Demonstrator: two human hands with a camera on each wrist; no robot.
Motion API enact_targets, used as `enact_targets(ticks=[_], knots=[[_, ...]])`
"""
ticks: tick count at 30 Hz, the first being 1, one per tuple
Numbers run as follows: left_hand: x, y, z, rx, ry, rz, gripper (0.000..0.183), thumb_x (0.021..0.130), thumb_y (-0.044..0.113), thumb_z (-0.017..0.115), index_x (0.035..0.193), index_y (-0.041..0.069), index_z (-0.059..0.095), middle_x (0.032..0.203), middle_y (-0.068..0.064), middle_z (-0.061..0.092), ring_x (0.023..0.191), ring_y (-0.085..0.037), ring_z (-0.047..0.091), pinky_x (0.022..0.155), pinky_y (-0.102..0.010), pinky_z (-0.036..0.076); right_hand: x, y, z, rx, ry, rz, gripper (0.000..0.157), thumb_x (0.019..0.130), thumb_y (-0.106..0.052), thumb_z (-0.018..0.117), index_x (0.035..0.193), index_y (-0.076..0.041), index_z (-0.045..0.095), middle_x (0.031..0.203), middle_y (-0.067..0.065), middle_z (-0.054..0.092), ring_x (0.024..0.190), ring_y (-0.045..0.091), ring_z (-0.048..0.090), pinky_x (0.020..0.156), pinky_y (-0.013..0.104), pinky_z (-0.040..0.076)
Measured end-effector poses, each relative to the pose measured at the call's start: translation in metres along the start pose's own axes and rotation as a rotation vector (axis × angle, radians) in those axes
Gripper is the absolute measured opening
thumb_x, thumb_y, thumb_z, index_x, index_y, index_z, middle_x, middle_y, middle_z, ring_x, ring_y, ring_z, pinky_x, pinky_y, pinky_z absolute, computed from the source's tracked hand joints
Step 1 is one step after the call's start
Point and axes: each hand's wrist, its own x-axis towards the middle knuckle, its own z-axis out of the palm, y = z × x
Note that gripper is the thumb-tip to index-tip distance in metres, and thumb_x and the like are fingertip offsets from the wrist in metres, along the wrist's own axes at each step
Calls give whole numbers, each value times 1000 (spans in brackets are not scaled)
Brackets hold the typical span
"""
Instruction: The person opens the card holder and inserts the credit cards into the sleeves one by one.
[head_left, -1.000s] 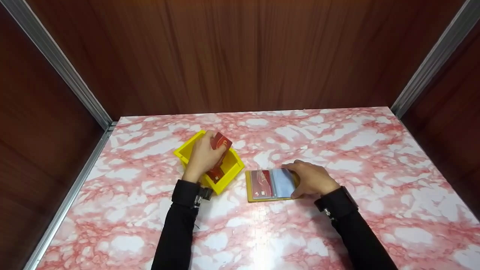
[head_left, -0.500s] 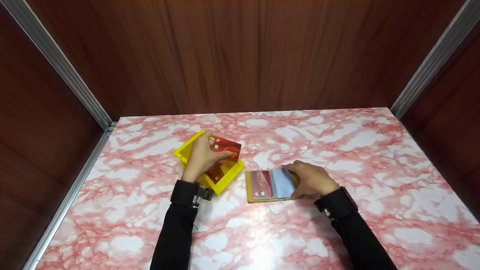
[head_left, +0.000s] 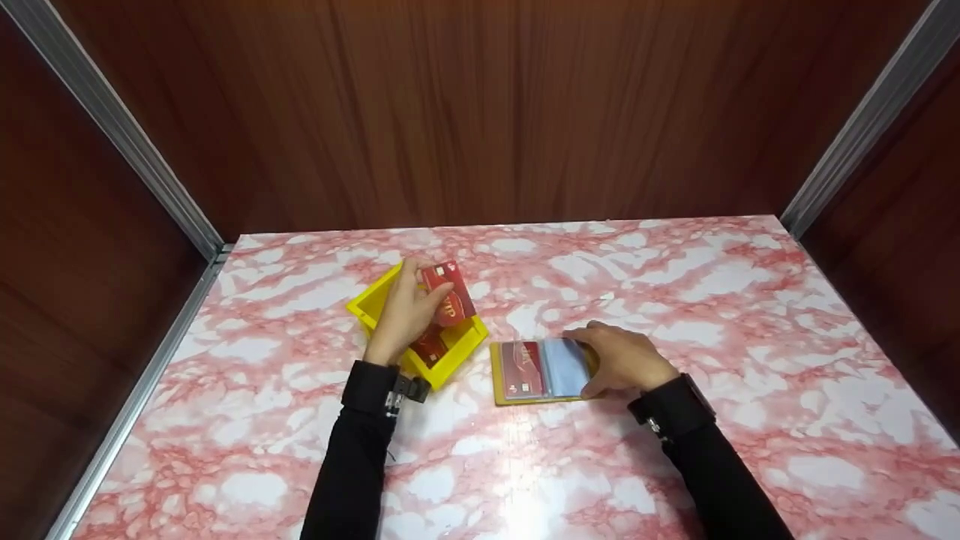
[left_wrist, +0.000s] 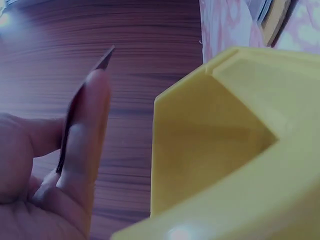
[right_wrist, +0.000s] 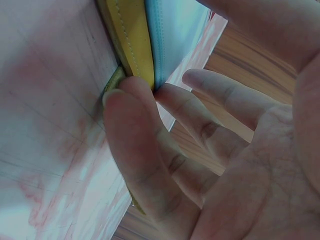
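Observation:
A red card (head_left: 454, 296) with gold VIP lettering is pinched between the thumb and fingers of my left hand (head_left: 405, 315), above a yellow box (head_left: 465, 349). In the left wrist view this card (left_wrist: 104, 61) shows edge-on beside the box wall (left_wrist: 200, 145). At least one more red card (head_left: 430, 349) lies inside the box. To the right, a yellow card holder (head_left: 568, 367) lies open on the table, a red card (head_left: 523, 369) in its left sleeve. My right hand (head_left: 628, 356) holds its right side, fingers curled at the yellow cover edge (right_wrist: 132, 40).
The table (head_left: 300, 442) has a pink and white marbled top. Dark wood panels (head_left: 480, 112) stand behind it and at both sides, with metal rails (head_left: 150, 150) at the corners. Box and card holder sit a short gap apart.
The red card in my left hand has been turned over and round between the fingers, and now its VIP lettering faces up. My right hand and the card holder have stayed in place.

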Motion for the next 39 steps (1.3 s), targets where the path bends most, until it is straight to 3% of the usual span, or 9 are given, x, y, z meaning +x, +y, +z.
enact_targets(ticks=[4,11,15,20,26,31,34,39], knots=[[0,0,2,-54,28,-25,39,98,25,72,127,8,52,115,-11,73,89,-24,71,78,-31,60,-1,1,-1,-4,4,-6,92,62,-23,96,146,-15,59,132,12,65,107,28,62,89,57,52],[-2,0,6,9,-7,34,30,95,25,77,111,3,65,79,-3,67,71,-16,58,67,-25,49,-1,2,-1,3,1,-9,93,62,-23,97,146,-15,58,131,12,65,104,28,62,89,56,51],[-2,1,10,13,-19,15,27,94,23,78,108,3,66,80,-4,68,65,-15,58,62,-24,50,0,1,-2,-1,-3,-11,92,63,-22,96,146,-15,59,128,11,66,99,26,60,86,54,51],[-4,3,20,19,-35,-3,27,94,22,78,108,2,65,90,-8,73,74,-20,67,69,-33,61,1,1,-2,-9,-15,-7,90,64,-23,97,146,-14,60,123,10,66,94,24,59,84,51,52],[-8,3,42,78,-114,24,28,94,22,78,103,4,59,94,-9,69,72,-15,63,63,-25,54,2,1,-2,-16,-21,-10,87,63,-25,98,142,-11,63,122,11,67,96,25,60,86,52,53],[-10,0,56,148,-163,42,29,94,21,78,106,3,58,103,-11,68,85,-16,64,72,-26,58,3,1,-1,-14,-21,-10,84,63,-25,99,139,-11,65,122,10,67,98,25,62,87,52,53],[-12,-1,62,181,-164,37,29,94,20,78,105,4,56,101,-9,64,88,-17,61,75,-27,57,4,1,-1,-16,-25,-8,84,63,-25,99,139,-11,65,122,10,67,98,25,62,86,51,54],[-18,-2,76,230,-192,72,30,95,20,77,104,4,54,87,-4,56,71,-14,57,61,-24,53,4,0,-2,-24,-31,-2,85,63,-25,99,139,-10,65,121,10,67,100,26,63,87,53,54]])
